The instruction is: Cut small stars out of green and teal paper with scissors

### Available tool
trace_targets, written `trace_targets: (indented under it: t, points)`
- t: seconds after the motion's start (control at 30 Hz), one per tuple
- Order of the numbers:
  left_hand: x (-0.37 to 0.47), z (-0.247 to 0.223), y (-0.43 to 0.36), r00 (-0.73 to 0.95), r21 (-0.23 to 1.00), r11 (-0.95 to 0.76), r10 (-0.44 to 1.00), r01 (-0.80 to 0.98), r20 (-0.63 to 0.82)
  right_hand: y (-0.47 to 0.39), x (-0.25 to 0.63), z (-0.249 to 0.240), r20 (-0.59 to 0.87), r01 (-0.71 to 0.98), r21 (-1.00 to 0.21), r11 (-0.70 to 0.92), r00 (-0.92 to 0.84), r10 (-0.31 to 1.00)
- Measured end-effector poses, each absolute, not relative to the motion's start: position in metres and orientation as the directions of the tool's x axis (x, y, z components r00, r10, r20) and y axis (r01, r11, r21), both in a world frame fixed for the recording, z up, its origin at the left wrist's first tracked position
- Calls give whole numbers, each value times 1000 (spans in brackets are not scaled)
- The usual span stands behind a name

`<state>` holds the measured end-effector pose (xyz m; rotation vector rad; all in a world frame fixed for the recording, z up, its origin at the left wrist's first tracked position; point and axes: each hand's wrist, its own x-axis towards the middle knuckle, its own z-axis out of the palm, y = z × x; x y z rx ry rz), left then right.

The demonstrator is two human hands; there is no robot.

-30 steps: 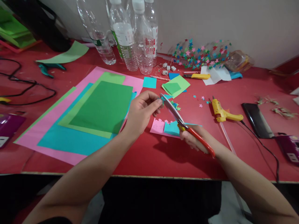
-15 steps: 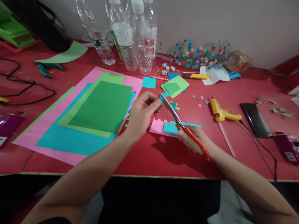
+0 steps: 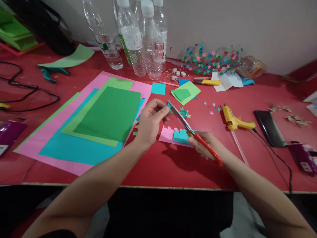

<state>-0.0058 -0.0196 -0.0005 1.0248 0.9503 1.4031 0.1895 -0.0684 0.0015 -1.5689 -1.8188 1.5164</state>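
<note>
Fingers of the person's left hand (image 3: 150, 120) are pinching a small piece of teal-blue paper (image 3: 169, 106) above the red desk (image 3: 153, 172), right at the tips of the silver-bladed, red-handled scissors (image 3: 181, 116). Fingers of the right hand (image 3: 210, 140) are curling around those handles. Below the scissors, a pink paper strip with a notched edge (image 3: 165, 136) is lying partly under a turquoise paper strip (image 3: 180, 136); just behind, small green and blue paper stars (image 3: 184, 113) are sitting in a heap. Toward the wall, clear plastic bottles with white caps (image 3: 151, 67) are standing close together. One is wearing a white wrap-around label (image 3: 131, 36), another is showing red print (image 3: 158, 49), and a third is carrying a dark green label (image 3: 103, 46); from where I'm standing, their lettering is looking too small to read.
</note>
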Motion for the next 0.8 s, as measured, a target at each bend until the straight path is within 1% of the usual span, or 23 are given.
trace_targets:
  t: [0.1, 0.17, 0.23, 0.3, 0.37, 0.47, 0.57, 0.67, 0.8]
  points:
    - [-7, -2, -18, -38, 950, -46, 999, -309, 36, -66, 189, 3, -430, 529, -818, -226, -301, 851]
    - [-7, -5, -16, -7, 963, -27, 1000, -267, 26, -64, 189, 2, -411, 474, -844, -252, -268, 871]
    - [-8, -9, -12, 70, 987, -13, 997, -161, 24, -61, 191, 2, -357, 394, -886, -245, -244, 902]
    - [-9, -14, -7, 173, 1000, -26, 985, 1, 25, -58, 195, 0, -302, 335, -915, -222, -206, 931]
    - [-9, -19, -2, 271, 982, -102, 961, 161, 56, -54, 199, -2, -266, 305, -929, -208, -163, 950]
    - [-8, -23, 4, 344, 892, -228, 935, 390, 89, -49, 204, -6, -229, 280, -942, -187, -127, 965]
    - [-5, -25, 10, 386, 782, -290, 920, 552, 69, -46, 206, -9, -220, 265, -946, -186, -103, 970]
    - [2, -25, 17, 414, 690, -337, 908, 641, 59, -44, 206, -9, -215, 269, -945, -184, -91, 972]
    - [16, -29, 26, 533, 496, -516, 838, 699, 121, -44, 205, -7, -222, 303, -935, -186, -87, 971]
